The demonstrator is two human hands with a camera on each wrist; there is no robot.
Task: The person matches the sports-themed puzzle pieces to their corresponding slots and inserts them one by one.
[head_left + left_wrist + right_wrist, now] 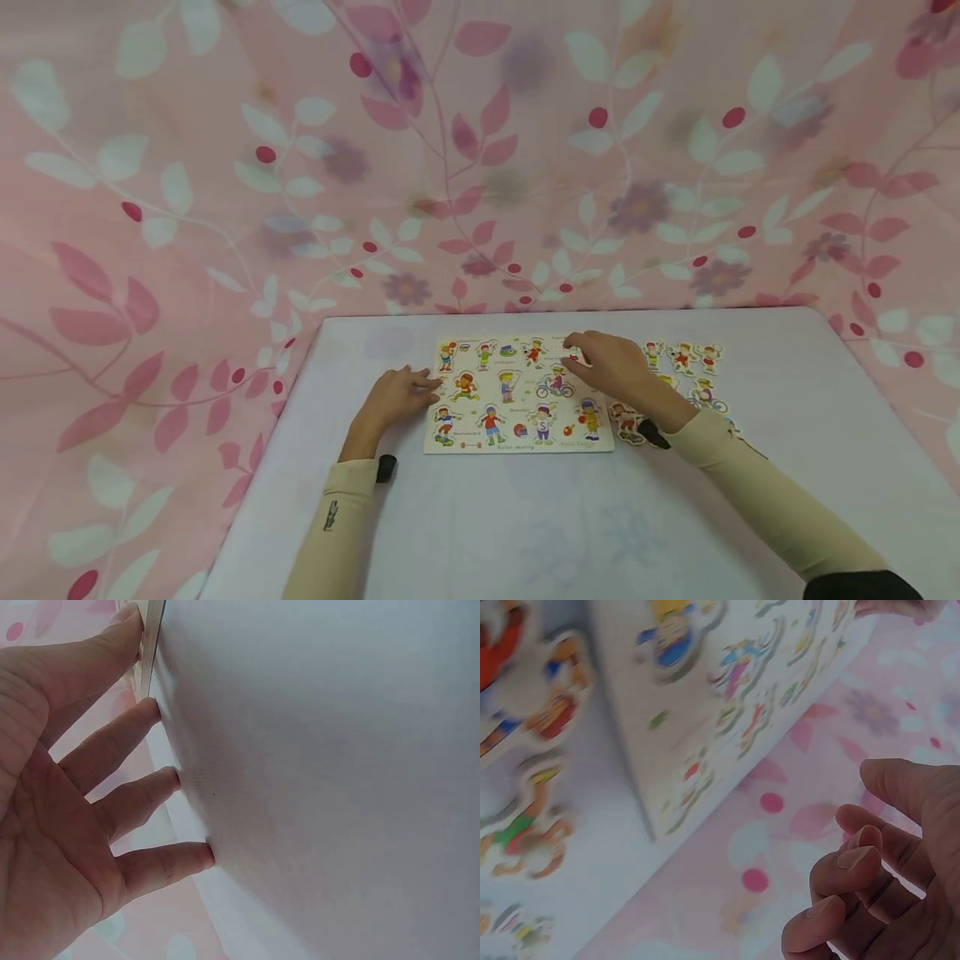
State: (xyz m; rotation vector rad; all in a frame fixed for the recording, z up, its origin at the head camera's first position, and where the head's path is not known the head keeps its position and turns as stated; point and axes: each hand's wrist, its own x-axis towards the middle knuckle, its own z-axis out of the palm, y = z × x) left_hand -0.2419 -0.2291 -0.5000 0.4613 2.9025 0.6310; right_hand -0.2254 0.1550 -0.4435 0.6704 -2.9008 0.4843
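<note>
A pale wooden picture board (pixel 435 447) with cartoon figures of children doing sports lies on the table. My left hand (pixel 395 396) is at its left side, fingers spread. In the left wrist view the thumb touches the board's edge (pixel 150 652) and the other fingertips rest on the tabletop. Over the board's upper right part hovers my right hand (pixel 611 362). Its fingers are loosely bent, with nothing between thumb and fingers in the right wrist view. That hand and forearm hide the board's upper right corner in the head view.
Several loose figure pieces lie right of the board, among them a cyclist piece (pixel 707 395) and a figure in red (pixel 682 358). Another piece (pixel 627 423) lies close by the board's right edge. A pink floral cloth (pixel 480 167) hangs behind the white-covered table (pixel 480 525).
</note>
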